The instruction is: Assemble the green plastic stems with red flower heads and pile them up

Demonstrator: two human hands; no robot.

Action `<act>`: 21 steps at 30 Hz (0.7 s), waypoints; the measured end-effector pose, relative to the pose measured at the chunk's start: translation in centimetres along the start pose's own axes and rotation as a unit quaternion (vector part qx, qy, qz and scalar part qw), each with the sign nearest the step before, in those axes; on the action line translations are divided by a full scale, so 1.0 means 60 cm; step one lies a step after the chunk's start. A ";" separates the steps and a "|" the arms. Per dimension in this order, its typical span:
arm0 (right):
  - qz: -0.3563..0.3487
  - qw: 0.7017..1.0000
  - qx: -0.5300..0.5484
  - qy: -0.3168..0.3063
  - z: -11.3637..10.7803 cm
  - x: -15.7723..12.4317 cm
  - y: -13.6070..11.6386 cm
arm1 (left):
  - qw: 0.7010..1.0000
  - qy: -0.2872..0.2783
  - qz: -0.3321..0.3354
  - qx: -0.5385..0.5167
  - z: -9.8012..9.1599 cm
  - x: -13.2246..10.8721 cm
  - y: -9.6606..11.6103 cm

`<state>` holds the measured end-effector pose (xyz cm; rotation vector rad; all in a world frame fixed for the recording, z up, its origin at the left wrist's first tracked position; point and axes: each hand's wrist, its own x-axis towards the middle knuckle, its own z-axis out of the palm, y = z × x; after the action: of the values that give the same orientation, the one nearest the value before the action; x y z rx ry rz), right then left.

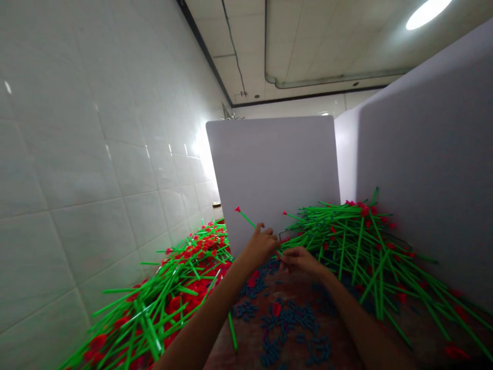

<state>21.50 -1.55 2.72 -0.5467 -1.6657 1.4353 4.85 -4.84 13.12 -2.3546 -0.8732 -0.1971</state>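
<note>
My left hand (pixel 264 243) is closed around a green stick (pixel 247 218) that slants up to the left and ends in a small red flower-shaped tip (pixel 238 209). Just to its right, my right hand (pixel 298 260) has its fingers pinched near the stick's lower end; what they hold is too small to make out. Below both hands, many small blue pieces (pixel 271 351) lie scattered on the reddish-brown table (pixel 234 361), with a loose red piece (pixel 276 309) among them.
Green sticks with red tips are heaped at the left (pixel 154 329) beside a tiled wall (pixel 96 169). Another heap of green sticks (pixel 346 241) lies at the right. A white panel (pixel 275 164) stands behind the hands, and a second panel (pixel 427 154) rises on the right.
</note>
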 end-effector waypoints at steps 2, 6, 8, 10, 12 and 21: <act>-0.007 1.000 -0.015 -0.002 0.000 -0.001 -0.011 | 0.997 0.068 -0.043 -0.008 -0.014 -0.019 0.002; -0.060 0.991 0.071 0.092 -0.011 -0.008 -0.046 | 0.955 0.200 -0.218 -0.005 -0.053 -0.081 0.004; -0.082 0.976 0.142 0.142 -0.020 -0.014 -0.060 | 0.930 0.206 -0.306 0.000 -0.066 -0.124 -0.006; -0.058 0.974 0.165 0.143 -0.028 -0.018 -0.063 | 0.918 0.144 -0.369 -0.014 -0.068 -0.172 -0.024; -0.022 0.979 0.152 0.136 -0.033 -0.016 -0.055 | 0.911 0.018 -0.409 -0.057 -0.060 -0.224 -0.045; 0.037 0.991 0.079 0.103 -0.034 -0.006 0.001 | 0.835 -0.226 -0.492 -0.095 -0.004 -0.344 -0.050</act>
<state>23.35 -0.60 2.51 -0.6486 -1.3700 1.4958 -12.95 -14.39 7.91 -1.8983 -2.3474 -0.1317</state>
